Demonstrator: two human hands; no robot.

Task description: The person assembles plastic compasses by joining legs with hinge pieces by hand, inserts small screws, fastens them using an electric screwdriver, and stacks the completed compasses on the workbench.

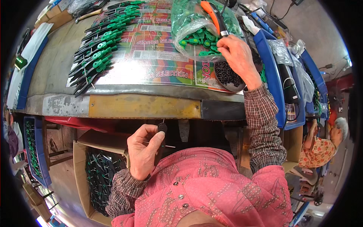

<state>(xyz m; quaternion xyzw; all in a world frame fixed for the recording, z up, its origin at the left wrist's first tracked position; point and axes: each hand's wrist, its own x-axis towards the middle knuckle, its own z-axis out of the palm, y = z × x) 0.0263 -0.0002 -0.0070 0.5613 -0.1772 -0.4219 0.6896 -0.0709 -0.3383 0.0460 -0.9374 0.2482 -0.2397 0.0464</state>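
Head: two hands (141, 152) (239, 58), one held black piece (162, 128)

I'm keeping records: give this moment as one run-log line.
left hand: pinching black part | right hand: at orange tool, grip unclear | green pieces: in plastic bag

From afar, I couldn't see the lower tip of the orange tool (213, 17) behind the right hand (239, 56); the left hand (143, 152) hid part of a black piece (162, 128).
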